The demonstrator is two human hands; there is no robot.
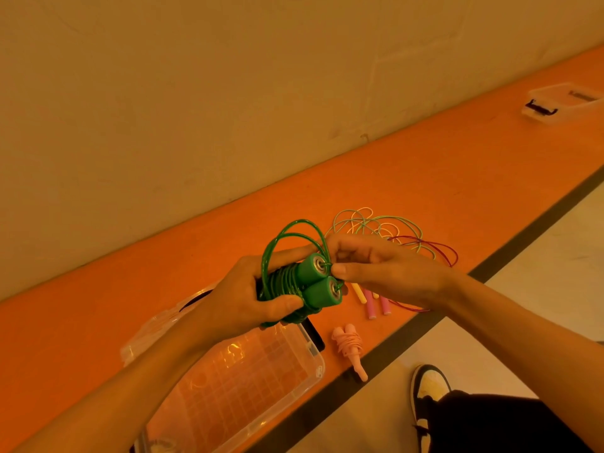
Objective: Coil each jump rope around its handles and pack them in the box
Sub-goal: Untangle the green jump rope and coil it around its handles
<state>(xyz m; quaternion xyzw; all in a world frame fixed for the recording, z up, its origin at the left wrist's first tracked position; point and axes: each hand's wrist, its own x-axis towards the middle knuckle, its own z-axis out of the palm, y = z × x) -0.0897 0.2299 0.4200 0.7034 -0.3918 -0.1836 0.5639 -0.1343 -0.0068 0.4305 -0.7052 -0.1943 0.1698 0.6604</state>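
Running along a beige wall, the orange surface (457,178) carries a clear box (314,353) near left, a coiled pink rope (348,344) just right of it. Above the box, the left hand (235,295) has its fingers wrapped round the green jump rope (312,277), whose handles lie side by side, their long axis left to right and caps facing right. The right hand (385,269) pinches its cord there. Farther off lie tangled loose ropes (376,225), and far right a second box (562,103).

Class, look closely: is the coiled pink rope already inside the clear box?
No, the pink rope lies on the orange ledge beside the box, outside its rim.
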